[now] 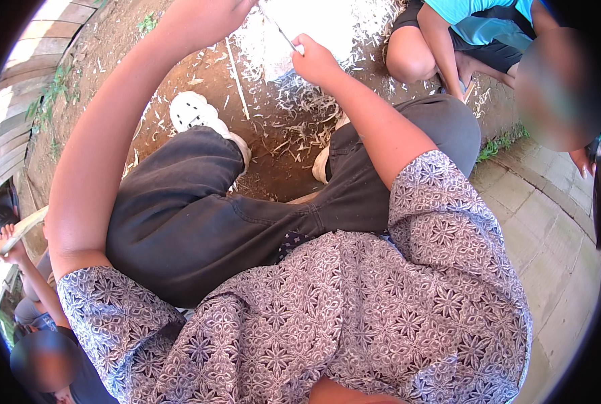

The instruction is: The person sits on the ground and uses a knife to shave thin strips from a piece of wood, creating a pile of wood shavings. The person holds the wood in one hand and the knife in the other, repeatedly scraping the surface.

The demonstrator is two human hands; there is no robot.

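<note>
Both hands, left hand (209, 17) and right hand (314, 60), hold a thin stick (278, 30) above white shavings (294, 101) on the dirt ground (206, 74)

1. Ground: bare reddish-brown earth (199, 74), in bright sunlight.
2. Litter: pale wood shavings (300, 101) scattered thickly over the earth.
3. Paving: grey stone slabs (550, 222) at right, edged by grass tufts (496, 145).
4. Boundary: curved weathered wooden planks (24, 74) at left, weeds (54, 91) alongside.
</note>
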